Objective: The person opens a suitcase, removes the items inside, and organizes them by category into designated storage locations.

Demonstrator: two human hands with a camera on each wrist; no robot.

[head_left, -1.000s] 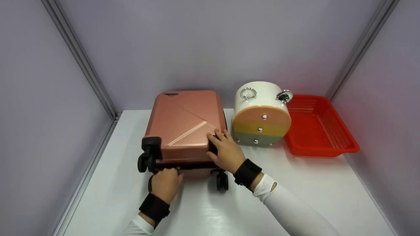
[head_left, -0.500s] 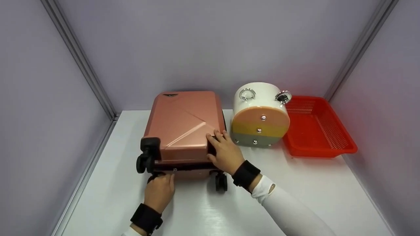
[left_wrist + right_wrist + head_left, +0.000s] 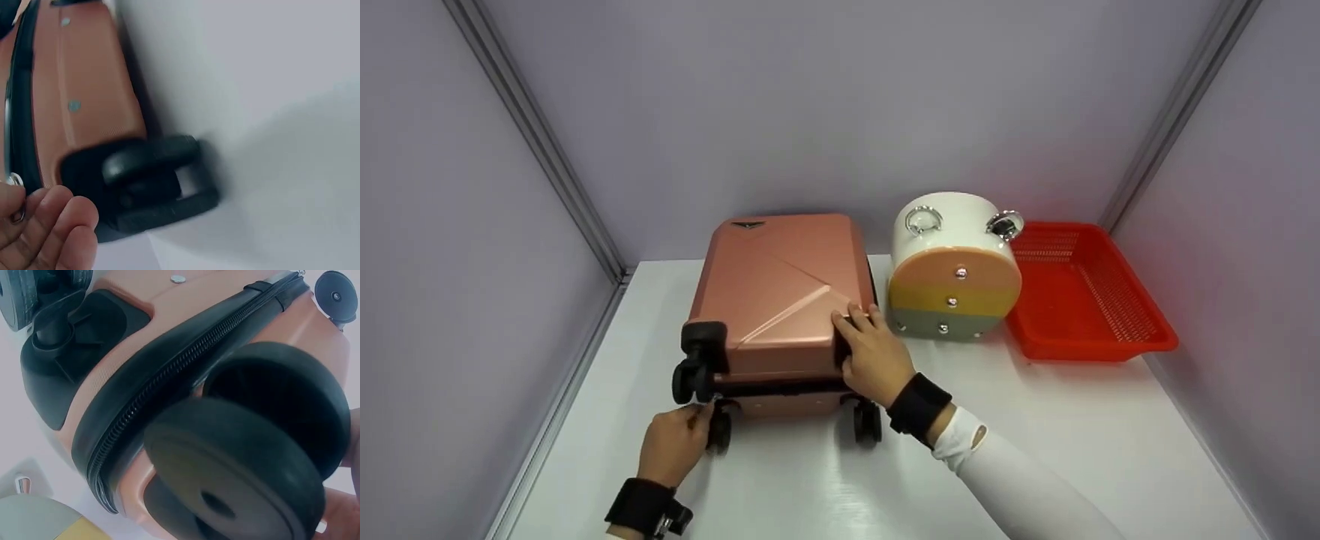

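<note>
A rose-pink hard-shell suitcase (image 3: 780,292) with raised diagonal creases, a black zip (image 3: 169,377) round its edge and black wheels (image 3: 695,379) lies flat on the white table (image 3: 1035,442), left of centre, near the back wall; its long axis runs from the person toward the wall, wheel end nearest the person, top end by the wall; the right hand (image 3: 874,356) rests on the near right corner, fingers curled over the edge; the left hand (image 3: 673,444) has loosely curled fingers at the near left wheel and pinches a small silvery zip pull (image 3: 16,181); a round white box (image 3: 956,262) stands just right of the suitcase, a red basket (image 3: 1140,341) beyond it.
</note>
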